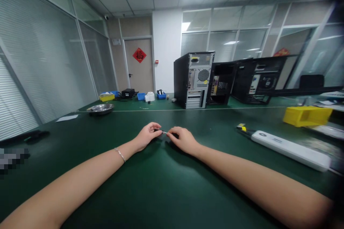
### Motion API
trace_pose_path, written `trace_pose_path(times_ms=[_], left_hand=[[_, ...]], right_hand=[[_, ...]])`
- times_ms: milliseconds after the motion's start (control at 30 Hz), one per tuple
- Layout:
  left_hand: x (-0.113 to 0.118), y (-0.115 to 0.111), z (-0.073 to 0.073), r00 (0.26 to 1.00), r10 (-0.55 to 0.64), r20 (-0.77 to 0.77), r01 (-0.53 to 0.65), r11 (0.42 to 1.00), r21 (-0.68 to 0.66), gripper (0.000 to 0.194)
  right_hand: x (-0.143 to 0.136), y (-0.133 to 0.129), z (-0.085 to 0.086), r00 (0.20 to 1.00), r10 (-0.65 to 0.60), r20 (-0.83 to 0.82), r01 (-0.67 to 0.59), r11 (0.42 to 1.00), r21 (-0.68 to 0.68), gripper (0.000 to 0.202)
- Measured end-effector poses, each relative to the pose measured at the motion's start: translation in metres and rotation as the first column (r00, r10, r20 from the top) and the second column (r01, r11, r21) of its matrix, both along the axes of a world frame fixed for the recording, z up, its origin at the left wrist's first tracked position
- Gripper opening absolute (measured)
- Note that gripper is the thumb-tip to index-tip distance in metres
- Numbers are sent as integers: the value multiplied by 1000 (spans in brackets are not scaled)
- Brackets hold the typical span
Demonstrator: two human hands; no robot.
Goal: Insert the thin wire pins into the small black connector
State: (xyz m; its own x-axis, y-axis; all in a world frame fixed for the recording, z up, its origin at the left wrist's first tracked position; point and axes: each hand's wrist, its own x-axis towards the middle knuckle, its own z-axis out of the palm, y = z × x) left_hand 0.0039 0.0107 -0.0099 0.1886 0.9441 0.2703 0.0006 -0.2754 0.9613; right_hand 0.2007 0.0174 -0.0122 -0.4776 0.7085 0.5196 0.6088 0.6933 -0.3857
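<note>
My left hand [147, 136] and my right hand [185, 141] are close together, just above the green tabletop [163, 186]. Between their fingertips is a small thin piece [164, 132], dark at its left end and pale or silvery in the middle. Its exact kind is too small to make out. The left thumb and fingers pinch the dark end, while the right fingertips close on the other end. Most of the piece is hidden by the fingers.
Computer towers [194, 80] stand at the back right. A metal bowl [101, 109] sits back left, near small blue bins [161, 95]. To the right lie a white power strip [290, 149] and a yellow bin [291, 116].
</note>
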Motion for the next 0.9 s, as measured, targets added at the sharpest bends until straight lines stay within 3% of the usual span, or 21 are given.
trace_pose_path(times_ms=[100, 200, 500, 900], left_hand=[[1, 0, -1, 999, 53, 10, -53, 999, -4, 31], [0, 1, -1, 993, 86, -78, -84, 996, 35, 29], [-1, 3, 0, 995, 52, -83, -51, 999, 15, 40], [-1, 4, -2, 993, 38, -112, -33, 999, 39, 33]], right_hand=[[0, 0, 0, 1000, -15, -9, 15, 1000, -3, 23], [0, -1, 0, 1000, -18, -5, 18, 1000, -4, 22], [-1, -1, 1, 1000, -10, -13, 10, 1000, -25, 20], [0, 2, -2, 997, 12, -82, -14, 1000, -21, 20]])
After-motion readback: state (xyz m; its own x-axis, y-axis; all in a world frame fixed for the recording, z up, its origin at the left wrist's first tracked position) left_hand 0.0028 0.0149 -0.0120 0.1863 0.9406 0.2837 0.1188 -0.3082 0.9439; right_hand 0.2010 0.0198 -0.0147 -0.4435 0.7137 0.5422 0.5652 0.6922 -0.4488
